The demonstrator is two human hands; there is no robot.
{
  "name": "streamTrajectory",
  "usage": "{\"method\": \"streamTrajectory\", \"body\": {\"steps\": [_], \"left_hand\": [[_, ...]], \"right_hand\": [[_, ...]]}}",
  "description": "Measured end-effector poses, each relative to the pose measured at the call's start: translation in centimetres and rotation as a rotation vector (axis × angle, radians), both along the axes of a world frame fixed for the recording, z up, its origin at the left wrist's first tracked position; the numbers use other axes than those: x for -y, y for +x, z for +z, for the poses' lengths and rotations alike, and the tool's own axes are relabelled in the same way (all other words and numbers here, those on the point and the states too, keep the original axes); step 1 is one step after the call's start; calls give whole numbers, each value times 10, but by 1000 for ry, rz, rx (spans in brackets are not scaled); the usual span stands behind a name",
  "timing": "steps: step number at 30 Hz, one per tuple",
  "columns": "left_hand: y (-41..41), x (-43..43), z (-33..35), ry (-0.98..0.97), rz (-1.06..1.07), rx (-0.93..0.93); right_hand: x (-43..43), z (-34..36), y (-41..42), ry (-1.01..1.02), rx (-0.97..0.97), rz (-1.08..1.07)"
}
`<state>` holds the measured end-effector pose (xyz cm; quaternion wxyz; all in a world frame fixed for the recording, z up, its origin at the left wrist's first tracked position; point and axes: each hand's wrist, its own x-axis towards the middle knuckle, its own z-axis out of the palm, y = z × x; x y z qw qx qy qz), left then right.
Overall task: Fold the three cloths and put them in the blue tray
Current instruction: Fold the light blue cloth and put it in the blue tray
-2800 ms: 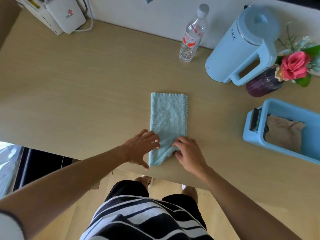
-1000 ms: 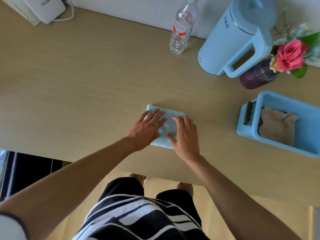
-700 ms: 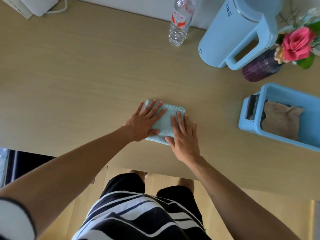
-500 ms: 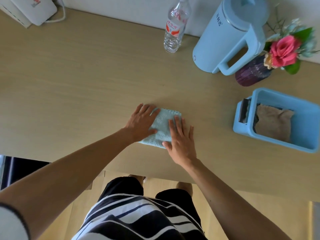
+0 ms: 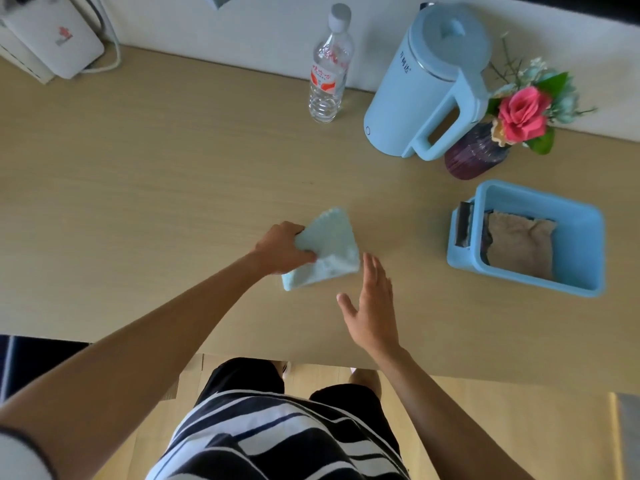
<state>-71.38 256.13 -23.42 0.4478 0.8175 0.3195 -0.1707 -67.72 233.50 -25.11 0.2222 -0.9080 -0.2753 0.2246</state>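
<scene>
Above the table [image 5: 173, 202], left hand [image 5: 282, 249] grips folded light-blue cloth [image 5: 327, 249]; right hand [image 5: 372, 306] flat, fingers straight, holding nothing; blue tray [image 5: 588, 237] holds tan cloth [image 5: 519, 245].

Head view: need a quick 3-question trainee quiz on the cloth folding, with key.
1. True or false: the left hand grips the folded light-blue cloth.
2. The top cloth in the blue tray is: A red, B brown, C white.
3. Fill in: the right hand holds nothing, and its fingers are ___ (open/shut).
Key: 1 true; 2 B; 3 open.
</scene>
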Motion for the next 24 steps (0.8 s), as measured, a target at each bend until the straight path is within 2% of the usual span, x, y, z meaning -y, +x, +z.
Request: {"method": "streamTrajectory", "body": {"steps": [4, 6, 10, 14, 18, 21, 24], "left_hand": [[-5, 6, 38, -494, 333, 207], [-7, 15, 55, -677, 409, 343], [0, 37, 84, -813, 441, 482], [17, 56, 106, -765, 508, 569], [46, 80, 127, -509, 589, 635], [68, 107, 139, -349, 464, 708], [99, 134, 146, -234, 261, 730]], "right_hand": [[-17, 39, 9, 242, -506, -319], [-25, 62, 18, 364, -709, -416], [-26, 97, 44, 661, -815, -506], [-11, 127, 70, 756, -690, -553], [26, 152, 105, 811, -545, -406], [59, 167, 132, 764, -456, -265], [99, 176, 168, 673, -430, -222]]}}
